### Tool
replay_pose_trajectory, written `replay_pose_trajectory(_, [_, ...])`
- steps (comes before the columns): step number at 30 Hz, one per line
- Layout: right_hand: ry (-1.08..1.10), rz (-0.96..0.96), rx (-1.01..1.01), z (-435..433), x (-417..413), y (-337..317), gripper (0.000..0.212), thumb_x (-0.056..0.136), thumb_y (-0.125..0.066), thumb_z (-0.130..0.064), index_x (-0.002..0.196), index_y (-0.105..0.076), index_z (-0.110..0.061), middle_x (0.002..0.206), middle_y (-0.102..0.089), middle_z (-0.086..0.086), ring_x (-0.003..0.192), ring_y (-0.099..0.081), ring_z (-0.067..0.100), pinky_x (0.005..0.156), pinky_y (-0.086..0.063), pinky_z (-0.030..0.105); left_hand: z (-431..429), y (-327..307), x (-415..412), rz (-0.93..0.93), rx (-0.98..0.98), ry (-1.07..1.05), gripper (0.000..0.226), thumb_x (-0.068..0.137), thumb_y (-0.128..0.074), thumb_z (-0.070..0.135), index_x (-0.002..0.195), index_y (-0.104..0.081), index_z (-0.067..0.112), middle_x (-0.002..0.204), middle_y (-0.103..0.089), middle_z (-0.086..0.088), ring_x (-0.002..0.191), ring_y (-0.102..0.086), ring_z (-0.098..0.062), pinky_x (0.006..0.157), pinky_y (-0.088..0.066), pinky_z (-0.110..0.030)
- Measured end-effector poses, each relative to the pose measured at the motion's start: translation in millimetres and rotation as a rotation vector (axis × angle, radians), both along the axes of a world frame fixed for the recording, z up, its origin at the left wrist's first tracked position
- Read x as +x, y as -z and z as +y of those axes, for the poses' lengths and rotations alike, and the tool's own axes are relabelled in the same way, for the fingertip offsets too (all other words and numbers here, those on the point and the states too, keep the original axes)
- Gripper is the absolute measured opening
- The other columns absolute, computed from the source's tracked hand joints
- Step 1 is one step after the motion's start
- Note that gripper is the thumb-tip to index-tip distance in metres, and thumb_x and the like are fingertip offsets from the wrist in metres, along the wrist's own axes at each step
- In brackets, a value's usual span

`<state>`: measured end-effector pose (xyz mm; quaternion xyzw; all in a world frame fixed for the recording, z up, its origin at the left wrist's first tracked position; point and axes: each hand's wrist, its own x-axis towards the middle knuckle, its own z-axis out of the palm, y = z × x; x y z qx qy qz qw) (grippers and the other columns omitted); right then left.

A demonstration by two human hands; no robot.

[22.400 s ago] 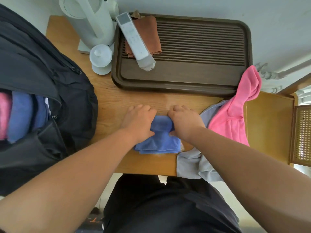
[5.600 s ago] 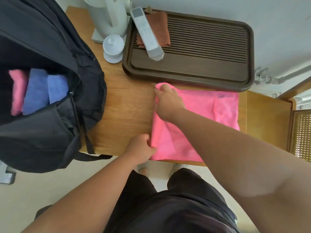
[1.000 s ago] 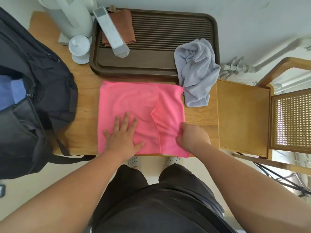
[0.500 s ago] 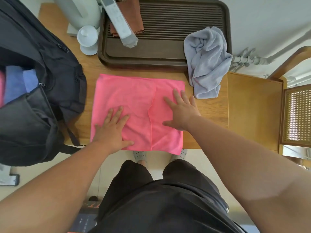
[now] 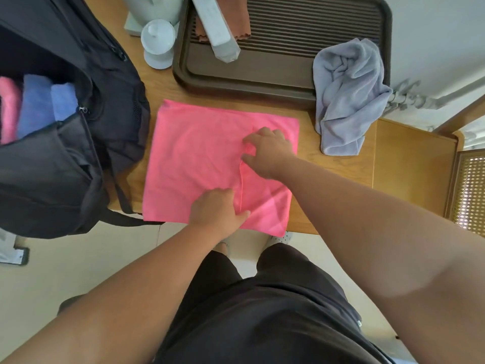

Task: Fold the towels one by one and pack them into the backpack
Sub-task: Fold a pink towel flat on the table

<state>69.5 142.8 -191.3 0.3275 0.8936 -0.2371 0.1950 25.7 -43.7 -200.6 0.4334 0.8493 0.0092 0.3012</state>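
Right hand (image 5: 267, 151) apparently pinches soft pink towel (image 5: 189, 153).

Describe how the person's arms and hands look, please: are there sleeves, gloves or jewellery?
The left arm and right arm are bare as far as the frame shows; no sleeve is visible. The left hand and right hand wear no gloves, and no watch, bracelet or ring can be seen.

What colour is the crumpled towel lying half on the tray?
The towel is pale grey, seen in the head view.
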Motion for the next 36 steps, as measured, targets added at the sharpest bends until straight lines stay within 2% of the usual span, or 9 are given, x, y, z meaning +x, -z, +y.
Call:
replay_pose_trajectory(2, [0.007,-0.017,0.003,-2,-3,2,0.057,0.093,-0.053,-0.051,0.147,-0.046,-0.034,0.151,-0.038,0.003,0.135,-0.034,0.034,0.110,-0.033,0.049,-4,7,1,-0.023,-0.020,0.000,0.046,0.080,-0.069,0.057,0.102,-0.058,0.019,0.095,-0.059,-0.002,0.097,-0.057,-0.027,0.076,-0.047,-0.037])
replay_pose_trajectory(7, [-0.042,-0.027,0.038,-8,-5,3,0.064,0.088,-0.056,-0.053,0.149,-0.042,-0.035,0.158,-0.029,-0.001,0.138,-0.029,0.032,0.112,-0.028,0.051,-12,13,-1,-0.107,0.045,-0.018,0.022,0.074,-0.069,0.033,0.076,-0.048,0.025,0.083,-0.054,0.004,0.085,-0.054,-0.023,0.069,-0.047,-0.036])
replay_pose_trajectory(13, [-0.040,-0.067,0.019,-10,-7,5,0.071,0.088,-0.058,-0.052,0.153,-0.033,-0.038,0.166,-0.012,0.001,0.149,-0.013,0.032,0.116,-0.020,0.052,-17,8,0,-0.133,0.067,0.012,0.039,0.071,-0.069,0.019,0.067,-0.031,0.030,0.087,-0.048,0.003,0.082,-0.045,-0.021,0.065,-0.037,-0.033])
replay_pose_trajectory(18, [-0.047,-0.023,0.050,-10,-11,5,0.074,0.086,-0.059,-0.053,0.152,-0.037,-0.027,0.161,-0.024,-0.002,0.142,-0.025,0.031,0.113,-0.026,0.052,-23,14,-9,-0.160,0.108,-0.002,0.031,0.074,-0.069,0.018,0.064,-0.040,0.020,0.078,-0.044,0.005,0.077,-0.045,-0.020,0.061,-0.032,-0.031])
replay_pose_trajectory(22, [-0.038,0.011,0.055,-12,-11,4,0.072,0.085,-0.059,-0.049,0.150,-0.040,-0.025,0.158,-0.028,-0.004,0.137,-0.031,0.031,0.109,-0.030,0.050,-24,14,-13,-0.210,0.112,-0.028,0.027,0.076,-0.068,0.018,0.062,-0.045,0.019,0.076,-0.046,0.006,0.074,-0.048,-0.020,0.062,-0.043,-0.035])
replay_pose_trajectory(25, [-0.022,0.064,0.046,-13,-11,1,0.068,0.087,-0.060,-0.047,0.147,-0.044,-0.022,0.156,-0.031,-0.004,0.134,-0.035,0.030,0.107,-0.032,0.050,-23,12,-18,-0.246,0.115,-0.055,0.018,0.077,-0.068,0.019,0.069,-0.054,0.012,0.074,-0.051,0.004,0.071,-0.050,-0.020,0.063,-0.044,-0.036])
replay_pose_trajectory(29, [-0.012,0.178,-0.016,-13,-10,-6,0.061,0.089,-0.060,-0.040,0.144,-0.048,-0.016,0.154,-0.034,-0.002,0.133,-0.042,0.026,0.107,-0.040,0.047,-25,-4,-27,-0.300,0.137,-0.112,0.031,0.074,-0.068,0.017,0.061,-0.040,0.014,0.056,-0.039,0.004,0.054,-0.033,-0.015,0.052,-0.029,-0.033])
replay_pose_trajectory(31, [-0.005,0.258,-0.041,-13,-11,-12,0.056,0.090,-0.060,-0.034,0.140,-0.052,-0.011,0.152,-0.037,0.000,0.131,-0.046,0.024,0.105,-0.043,0.043,-28,-16,-33,-0.366,0.161,-0.132,0.037,0.070,-0.067,0.014,0.058,-0.033,0.017,0.054,-0.030,0.005,0.053,-0.025,-0.013,0.051,-0.024,-0.033])
replay_pose_trajectory(36, [0.080,0.515,-0.081,-5,-7,-36,0.033,0.094,-0.058,-0.012,0.125,-0.063,0.000,0.141,-0.048,0.007,0.114,-0.057,0.020,0.099,-0.042,0.026,-21,-51,-46,-0.551,0.122,-0.088,0.034,0.067,-0.063,0.006,0.056,-0.033,0.016,0.055,-0.029,0.004,0.054,-0.027,-0.012,0.053,-0.026,-0.030])
